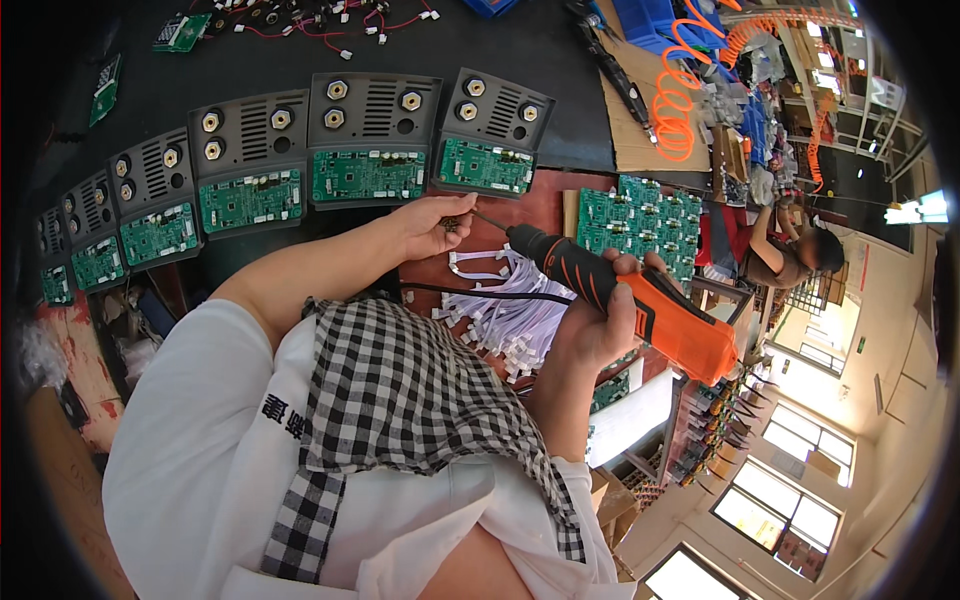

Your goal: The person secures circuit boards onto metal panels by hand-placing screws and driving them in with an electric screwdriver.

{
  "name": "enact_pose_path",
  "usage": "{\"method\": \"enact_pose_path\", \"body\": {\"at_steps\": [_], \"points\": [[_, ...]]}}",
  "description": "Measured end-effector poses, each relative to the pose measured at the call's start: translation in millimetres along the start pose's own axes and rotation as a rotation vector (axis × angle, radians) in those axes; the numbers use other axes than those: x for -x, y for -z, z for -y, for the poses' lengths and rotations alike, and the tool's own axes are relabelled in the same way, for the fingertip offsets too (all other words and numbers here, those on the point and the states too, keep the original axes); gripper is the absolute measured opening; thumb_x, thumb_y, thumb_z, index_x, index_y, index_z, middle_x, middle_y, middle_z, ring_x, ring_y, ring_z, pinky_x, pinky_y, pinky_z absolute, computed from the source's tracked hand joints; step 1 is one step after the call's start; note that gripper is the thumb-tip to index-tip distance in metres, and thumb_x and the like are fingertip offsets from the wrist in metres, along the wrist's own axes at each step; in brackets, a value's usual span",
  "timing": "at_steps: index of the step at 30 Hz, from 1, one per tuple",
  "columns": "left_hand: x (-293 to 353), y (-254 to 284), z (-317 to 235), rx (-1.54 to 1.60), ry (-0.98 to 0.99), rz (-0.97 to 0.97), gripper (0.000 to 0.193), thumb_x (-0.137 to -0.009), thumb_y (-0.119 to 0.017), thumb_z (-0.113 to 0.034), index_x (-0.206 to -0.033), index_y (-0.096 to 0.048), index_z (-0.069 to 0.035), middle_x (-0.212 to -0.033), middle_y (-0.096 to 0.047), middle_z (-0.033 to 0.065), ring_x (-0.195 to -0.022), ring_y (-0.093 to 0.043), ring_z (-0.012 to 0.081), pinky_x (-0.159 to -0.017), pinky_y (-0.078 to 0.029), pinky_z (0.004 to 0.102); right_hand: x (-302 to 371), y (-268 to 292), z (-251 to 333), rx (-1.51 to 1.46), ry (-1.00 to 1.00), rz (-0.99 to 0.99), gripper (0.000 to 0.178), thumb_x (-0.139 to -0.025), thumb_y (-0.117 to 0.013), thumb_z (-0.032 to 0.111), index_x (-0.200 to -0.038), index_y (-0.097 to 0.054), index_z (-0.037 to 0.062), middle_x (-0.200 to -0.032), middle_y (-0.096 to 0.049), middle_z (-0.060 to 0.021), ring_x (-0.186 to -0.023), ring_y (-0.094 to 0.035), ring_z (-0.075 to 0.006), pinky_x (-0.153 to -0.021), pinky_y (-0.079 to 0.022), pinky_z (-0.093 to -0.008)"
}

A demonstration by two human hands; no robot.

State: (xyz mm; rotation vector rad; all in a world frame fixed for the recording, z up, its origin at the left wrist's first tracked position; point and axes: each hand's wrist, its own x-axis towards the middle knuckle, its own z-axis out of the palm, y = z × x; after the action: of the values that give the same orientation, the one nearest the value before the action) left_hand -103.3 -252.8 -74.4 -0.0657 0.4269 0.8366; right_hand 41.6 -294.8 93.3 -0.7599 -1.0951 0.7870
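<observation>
My right hand (602,318) is wrapped round an orange and black electric screwdriver (610,290), its bit pointing left and away. Close to the tip of that bit is my left hand (440,226), fingers curled in around a few small dark pieces that look like screws (452,224). Just beyond it lies the nearest grey panel (497,105) with brass-coloured fittings and vent slots, and a green circuit board (486,166) at its lower end. Similar panels with boards (368,175) stand in a curved row to the left.
A bundle of white cables (505,310) lies below the screwdriver. Stacked green boards (640,225) sit to the right. An orange coiled hose (675,110) hangs at the upper right. Red-wired parts (345,20) lie at the back. Another person (790,250) works farther right.
</observation>
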Motion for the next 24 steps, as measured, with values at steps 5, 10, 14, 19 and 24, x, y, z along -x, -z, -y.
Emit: {"method": "enact_pose_path", "body": {"at_steps": [5,10,14,19,24], "points": [[-1,-2,-1,0.044,-0.019,-0.044,0.018,-0.075,-0.059,-0.024,-0.072,-0.053,-0.008,-0.063,-0.05,0.0015,-0.056,-0.047,0.0111,-0.043,-0.034,0.0188,-2,-7,-4,-0.019,0.021,0.011,0.044,-0.058,-0.056,-0.001,-0.099,-0.041,0.0036,-0.09,-0.049,-0.0093,-0.077,-0.051,-0.0183,-0.078,-0.041,-0.0386],[-2,3,-3,0.051,-0.057,-0.029,0.019,-0.076,-0.059,-0.026,-0.072,-0.053,-0.008,-0.064,-0.051,0.0019,-0.057,-0.048,0.0112,-0.044,-0.036,0.0197,-3,-16,-3,-0.021,0.047,0.108,0.046,-0.057,-0.058,-0.002,-0.1,-0.041,0.004,-0.091,-0.049,-0.0095,-0.077,-0.052,-0.019,-0.076,-0.042,-0.0387],[9,-17,-3,0.083,-0.072,-0.13,0.03,-0.077,-0.054,-0.035,-0.079,-0.054,-0.004,-0.067,-0.053,0.0043,-0.062,-0.052,0.0144,-0.053,-0.045,0.0225,-9,-17,-10,0.001,0.059,0.075,0.044,-0.058,-0.057,-0.003,-0.099,-0.041,0.0023,-0.09,-0.049,-0.0102,-0.078,-0.051,-0.0193,-0.076,-0.042,-0.0387],[-4,8,7,-0.024,-0.065,-0.115,0.041,-0.078,-0.051,-0.039,-0.09,-0.051,0.0,-0.071,-0.053,0.0068,-0.068,-0.054,0.0162,-0.066,-0.046,0.0259,-24,-44,-27,-0.049,0.013,0.084,0.042,-0.059,-0.052,-0.005,-0.1,-0.04,-0.0005,-0.088,-0.049,-0.0118,-0.079,-0.05,-0.019,-0.079,-0.04,-0.035],[-13,6,9,0.04,-0.167,-0.145,0.036,-0.076,-0.054,-0.039,-0.086,-0.049,-0.004,-0.073,-0.053,0.0086,-0.07,-0.052,0.0168,-0.067,-0.045,0.0278,-22,-67,-43,0.008,0.043,0.146,0.041,-0.066,-0.053,0.0,-0.104,-0.039,-0.0021,-0.091,-0.049,-0.0115,-0.084,-0.049,-0.0167,-0.081,-0.04,-0.033]]}}
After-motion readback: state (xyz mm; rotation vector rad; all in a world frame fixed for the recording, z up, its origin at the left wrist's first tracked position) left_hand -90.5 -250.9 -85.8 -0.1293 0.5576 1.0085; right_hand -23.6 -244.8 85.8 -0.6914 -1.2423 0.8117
